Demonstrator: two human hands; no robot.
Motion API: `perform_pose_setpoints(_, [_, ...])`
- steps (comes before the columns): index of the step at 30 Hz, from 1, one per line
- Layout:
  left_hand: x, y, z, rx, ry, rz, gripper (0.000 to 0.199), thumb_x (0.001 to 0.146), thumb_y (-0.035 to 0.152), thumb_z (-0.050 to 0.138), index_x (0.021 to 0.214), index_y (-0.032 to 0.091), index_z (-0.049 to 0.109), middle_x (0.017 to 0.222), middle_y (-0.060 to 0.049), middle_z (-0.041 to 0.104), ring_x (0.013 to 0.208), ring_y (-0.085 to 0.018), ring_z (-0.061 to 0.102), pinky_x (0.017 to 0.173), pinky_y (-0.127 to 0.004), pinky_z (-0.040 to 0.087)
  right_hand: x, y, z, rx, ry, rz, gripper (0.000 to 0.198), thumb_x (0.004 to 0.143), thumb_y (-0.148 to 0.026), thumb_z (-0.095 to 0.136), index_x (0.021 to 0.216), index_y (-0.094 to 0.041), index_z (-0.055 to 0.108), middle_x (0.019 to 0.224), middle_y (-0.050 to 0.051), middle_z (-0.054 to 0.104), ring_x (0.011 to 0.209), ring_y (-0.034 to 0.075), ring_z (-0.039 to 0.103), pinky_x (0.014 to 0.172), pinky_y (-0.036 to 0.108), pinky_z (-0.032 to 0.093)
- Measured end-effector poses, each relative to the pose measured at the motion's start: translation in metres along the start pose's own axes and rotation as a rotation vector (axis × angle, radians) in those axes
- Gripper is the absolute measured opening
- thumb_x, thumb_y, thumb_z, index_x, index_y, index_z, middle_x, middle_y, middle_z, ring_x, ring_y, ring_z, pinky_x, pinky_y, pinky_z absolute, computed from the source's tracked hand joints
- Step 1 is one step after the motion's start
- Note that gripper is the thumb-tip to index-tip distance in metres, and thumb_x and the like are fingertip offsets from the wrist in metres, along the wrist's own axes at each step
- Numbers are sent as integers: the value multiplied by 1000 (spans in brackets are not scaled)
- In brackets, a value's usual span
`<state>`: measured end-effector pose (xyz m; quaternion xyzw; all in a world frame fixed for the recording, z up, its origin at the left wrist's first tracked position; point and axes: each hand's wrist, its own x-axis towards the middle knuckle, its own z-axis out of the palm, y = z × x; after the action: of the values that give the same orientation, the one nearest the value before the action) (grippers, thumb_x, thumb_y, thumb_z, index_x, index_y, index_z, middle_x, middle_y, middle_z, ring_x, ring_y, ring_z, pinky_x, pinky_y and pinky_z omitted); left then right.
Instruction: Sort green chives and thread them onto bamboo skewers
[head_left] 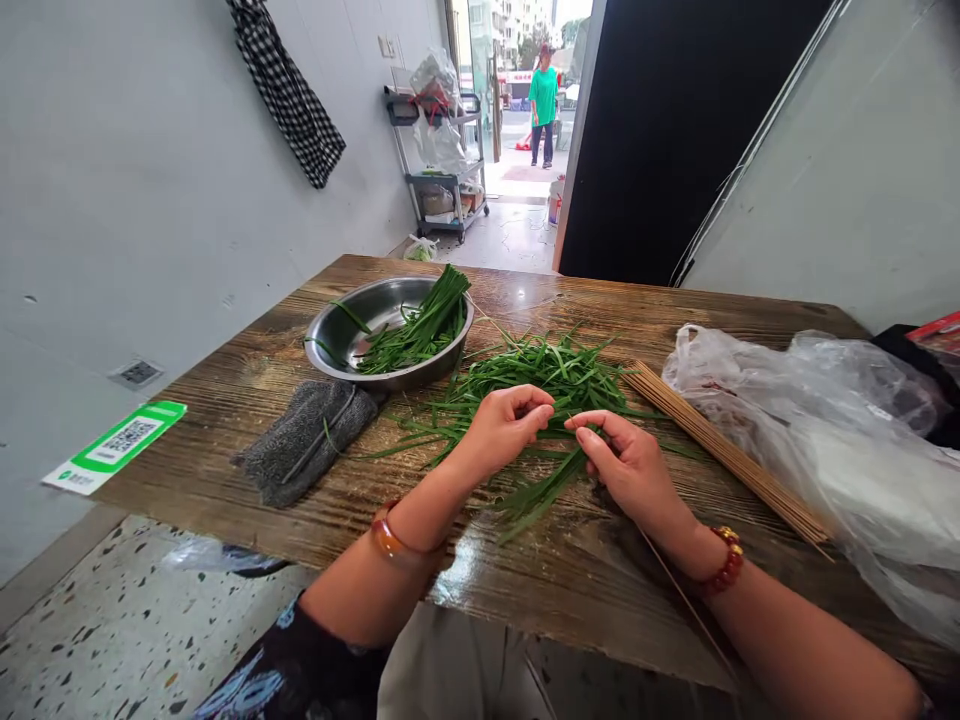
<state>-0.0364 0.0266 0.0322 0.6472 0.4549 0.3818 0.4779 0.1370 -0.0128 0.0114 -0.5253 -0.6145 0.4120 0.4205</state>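
Over the table, my right hand is closed round a thin bamboo skewer, which slants down toward my lap. Its fine tip shows by the thumb and forefinger. Some long chive leaves hang or lie just under that hand; whether it grips them too I cannot tell. My left hand is pinched a little to the left, fingertips close to the right hand's; anything between them is too small to make out. Behind both hands spreads a loose pile of green chives.
A steel bowl with more chives stands at the back left, a grey cloth before it. To the right lie a bundle of skewers and clear plastic bags. A cart and a person are beyond.
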Motion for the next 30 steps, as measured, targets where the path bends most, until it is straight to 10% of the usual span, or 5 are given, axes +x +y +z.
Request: perform_pose_setpoints(30, [-2, -1, 5, -8, -18, 25, 8, 77, 19, 58, 78, 12, 63, 64, 2, 59, 51, -6, 51, 50, -18, 41, 0, 3, -1, -55, -7, -15, 34, 86, -40, 53, 104, -17, 71, 53, -4, 47, 46, 11, 42, 44, 23, 30])
